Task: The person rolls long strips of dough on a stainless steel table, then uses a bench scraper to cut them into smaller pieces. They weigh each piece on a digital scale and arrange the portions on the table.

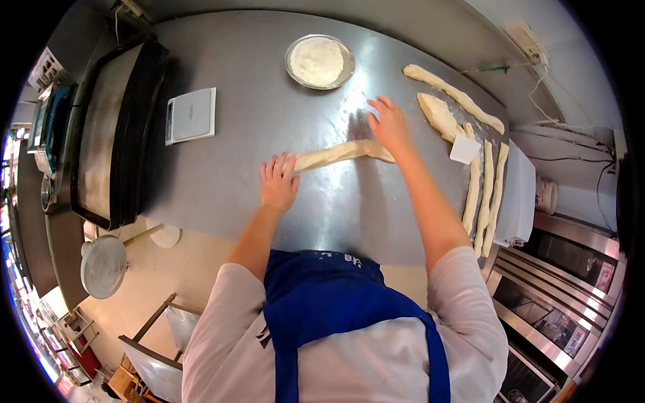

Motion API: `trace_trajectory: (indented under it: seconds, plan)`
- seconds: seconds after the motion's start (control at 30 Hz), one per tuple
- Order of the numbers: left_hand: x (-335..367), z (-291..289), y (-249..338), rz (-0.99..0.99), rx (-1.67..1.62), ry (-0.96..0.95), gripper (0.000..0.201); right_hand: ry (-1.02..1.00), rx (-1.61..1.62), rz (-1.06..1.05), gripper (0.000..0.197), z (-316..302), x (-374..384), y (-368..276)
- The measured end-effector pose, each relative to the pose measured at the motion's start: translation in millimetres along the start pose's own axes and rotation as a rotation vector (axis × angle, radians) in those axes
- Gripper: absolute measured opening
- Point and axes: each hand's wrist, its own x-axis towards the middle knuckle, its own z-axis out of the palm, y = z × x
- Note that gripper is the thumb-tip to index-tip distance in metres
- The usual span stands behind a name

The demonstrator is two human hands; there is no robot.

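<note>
A long rope of pale dough (339,153) lies crosswise on the metal worktable (228,181) in front of me. My left hand (279,183) rests flat at its left end, fingers stretched out and touching the dough. Above the table by the dough's right end, my right hand (390,127) is open, fingers apart, holding nothing; whether its wrist side touches the dough I cannot tell. At the right, a thicker dough lump (439,115) lies beside a white dough scraper (464,149). Several dough strips (485,195) lie along the right edge, with another strip (453,94) behind the lump.
A metal bowl of flour (317,62) stands at the table's far side. To the left are a flat kitchen scale (191,115) and a stack of dark baking trays (121,134). A white fan (103,266) stands below left. Ovens (551,295) are at the right.
</note>
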Motion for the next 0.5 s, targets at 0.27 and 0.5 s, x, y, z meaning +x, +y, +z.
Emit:
trace_trajectory:
  seconds: [0.27, 0.5]
  plan:
    - [-3.7, 3.8, -5.0, -0.072, -0.225, 0.019, 0.068, -0.222, 0.346, 0.255, 0.021, 129.9, 148.8, -65.4]
    - [-2.7, -2.2, -3.0, -0.116, -0.292, 0.041, 0.075, -0.052, 0.658, 0.437, 0.019, 112.3, 140.8, -40.9]
